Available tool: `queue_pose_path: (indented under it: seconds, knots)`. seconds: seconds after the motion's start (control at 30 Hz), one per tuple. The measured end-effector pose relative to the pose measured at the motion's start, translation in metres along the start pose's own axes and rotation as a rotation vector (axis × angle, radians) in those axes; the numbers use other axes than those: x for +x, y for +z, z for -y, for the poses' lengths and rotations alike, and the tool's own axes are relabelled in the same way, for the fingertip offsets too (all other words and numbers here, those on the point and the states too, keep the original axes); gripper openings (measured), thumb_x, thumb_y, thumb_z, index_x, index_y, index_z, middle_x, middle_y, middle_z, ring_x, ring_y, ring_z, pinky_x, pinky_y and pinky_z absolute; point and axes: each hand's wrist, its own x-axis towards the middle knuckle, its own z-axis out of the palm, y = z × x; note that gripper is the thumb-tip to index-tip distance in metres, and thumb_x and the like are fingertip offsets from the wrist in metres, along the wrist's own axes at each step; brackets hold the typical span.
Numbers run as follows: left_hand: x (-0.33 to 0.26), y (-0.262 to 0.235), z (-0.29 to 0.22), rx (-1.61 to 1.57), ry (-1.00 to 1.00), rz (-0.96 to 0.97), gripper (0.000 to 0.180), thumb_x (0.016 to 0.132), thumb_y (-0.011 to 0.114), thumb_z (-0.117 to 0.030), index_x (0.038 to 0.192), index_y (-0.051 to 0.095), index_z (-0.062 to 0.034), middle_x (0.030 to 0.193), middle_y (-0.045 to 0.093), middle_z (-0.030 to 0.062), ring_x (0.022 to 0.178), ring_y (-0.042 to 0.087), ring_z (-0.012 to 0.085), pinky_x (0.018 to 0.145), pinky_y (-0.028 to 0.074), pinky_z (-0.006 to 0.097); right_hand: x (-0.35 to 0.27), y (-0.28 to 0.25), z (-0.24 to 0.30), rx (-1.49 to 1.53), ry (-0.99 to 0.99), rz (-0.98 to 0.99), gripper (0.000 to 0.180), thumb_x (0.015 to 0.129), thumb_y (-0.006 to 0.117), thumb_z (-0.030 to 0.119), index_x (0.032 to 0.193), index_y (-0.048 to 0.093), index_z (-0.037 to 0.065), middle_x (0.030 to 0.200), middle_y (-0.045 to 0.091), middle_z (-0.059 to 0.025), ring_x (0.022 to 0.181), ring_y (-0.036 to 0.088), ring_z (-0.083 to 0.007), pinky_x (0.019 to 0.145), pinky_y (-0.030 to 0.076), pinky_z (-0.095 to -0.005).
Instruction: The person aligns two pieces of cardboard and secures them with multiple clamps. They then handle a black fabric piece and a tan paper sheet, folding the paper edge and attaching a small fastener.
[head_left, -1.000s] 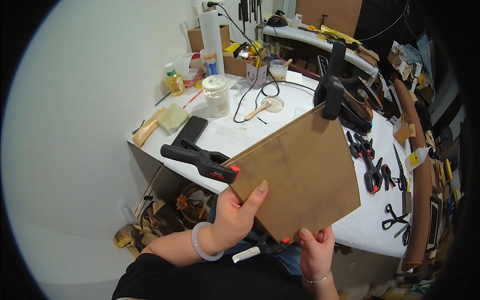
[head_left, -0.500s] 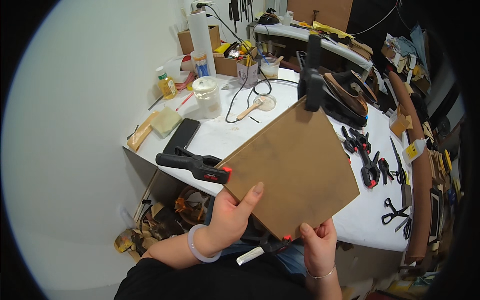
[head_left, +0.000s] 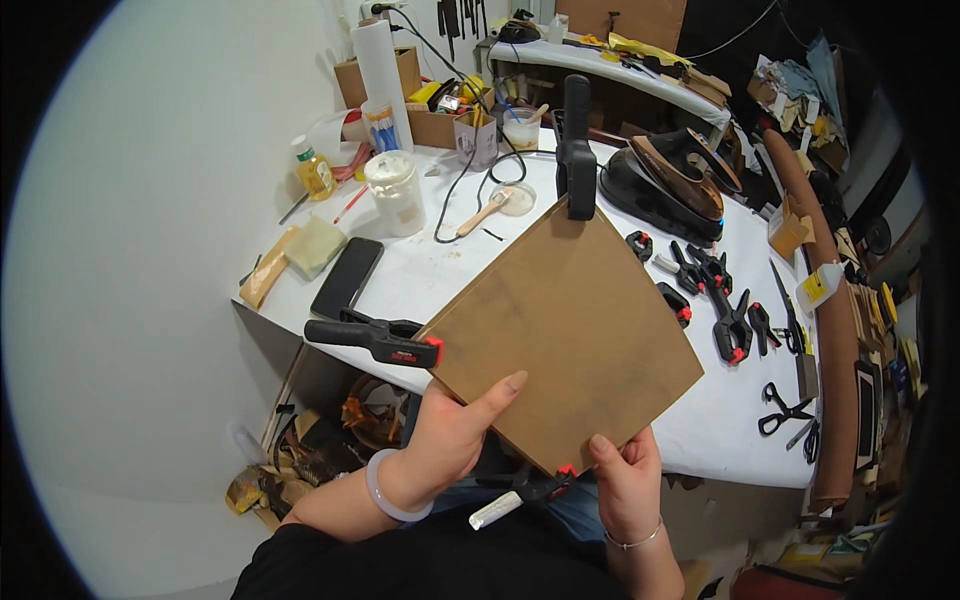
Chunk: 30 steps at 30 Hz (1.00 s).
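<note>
I hold a flat brown board point(head_left: 570, 335) tilted like a diamond above the white table's point(head_left: 440, 270) near edge. My left hand point(head_left: 455, 435) grips its lower left edge, thumb on top. My right hand point(head_left: 625, 475) pinches the bottom corner. Three black spring clamps with red tips are clipped on the board: one at the left corner point(head_left: 375, 338), one at the top corner point(head_left: 577, 150), one at the bottom corner point(head_left: 525, 487).
On the table lie a black phone point(head_left: 347, 277), a white jar point(head_left: 396, 192), a wooden spoon point(head_left: 484, 212), a cable, a black iron point(head_left: 672, 183), several loose clamps point(head_left: 712, 300) and scissors point(head_left: 785, 410). Boxes and a paper roll point(head_left: 382, 62) stand behind.
The board with its clamps has shifted slightly left and up in view, its top clamp now more upright. Both hands keep their grip.
</note>
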Motion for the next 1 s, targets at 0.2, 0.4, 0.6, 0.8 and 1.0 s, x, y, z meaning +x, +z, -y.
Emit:
queue_pose_path:
  seconds: [0.2,0.4,0.6,0.8,1.0]
  knots:
    - [0.001,-0.006,0.002,-0.003,-0.008,0.004,0.041,0.101,0.064,-0.003,0.140,0.051,0.0006,0.132,0.063,0.0106,0.121,0.063,0.0214,0.102,0.054,0.037,-0.001,0.000,-0.002,-0.018,0.008,0.007,0.043,0.098,0.067,0.002,0.138,0.048,-0.002,0.132,0.065,-0.0126,0.120,0.064,-0.0186,0.105,0.050,-0.0344]
    - [0.001,-0.008,0.009,-0.033,-0.041,-0.105,0.046,0.100,0.066,-0.009,0.143,0.049,-0.0026,0.132,0.063,0.0106,0.121,0.064,0.0231,0.101,0.055,0.040,-0.002,0.009,0.002,-0.039,0.012,-0.010,0.043,0.098,0.067,0.000,0.136,0.049,-0.003,0.130,0.065,-0.0116,0.118,0.065,-0.0178,0.103,0.052,-0.0341]
    - [0.008,-0.016,0.009,-0.042,-0.063,-0.129,0.046,0.108,0.055,-0.022,0.148,0.046,-0.0037,0.138,0.061,0.0092,0.125,0.062,0.0223,0.105,0.053,0.038,0.003,0.019,0.008,-0.012,0.039,0.086,0.042,0.099,0.069,0.005,0.136,0.052,-0.003,0.128,0.066,-0.0097,0.114,0.065,-0.0134,0.098,0.053,-0.0294]
    - [0.008,-0.030,0.016,-0.081,-0.082,-0.159,0.044,0.106,0.059,-0.017,0.147,0.048,-0.0052,0.138,0.061,0.0074,0.124,0.062,0.0192,0.103,0.052,0.036,0.010,0.018,0.004,0.005,0.073,0.103,0.035,0.102,0.067,0.010,0.132,0.056,-0.005,0.121,0.068,-0.0073,0.109,0.065,-0.0100,0.095,0.054,-0.0268]
    - [0.004,-0.028,0.014,0.007,0.018,-0.164,0.043,0.105,0.060,-0.014,0.146,0.048,-0.0043,0.138,0.060,0.0080,0.124,0.061,0.0191,0.103,0.052,0.035,0.017,0.014,-0.004,0.038,0.059,0.124,0.035,0.105,0.062,0.013,0.134,0.055,-0.006,0.125,0.068,-0.0086,0.112,0.065,-0.0111,0.096,0.053,-0.0281]
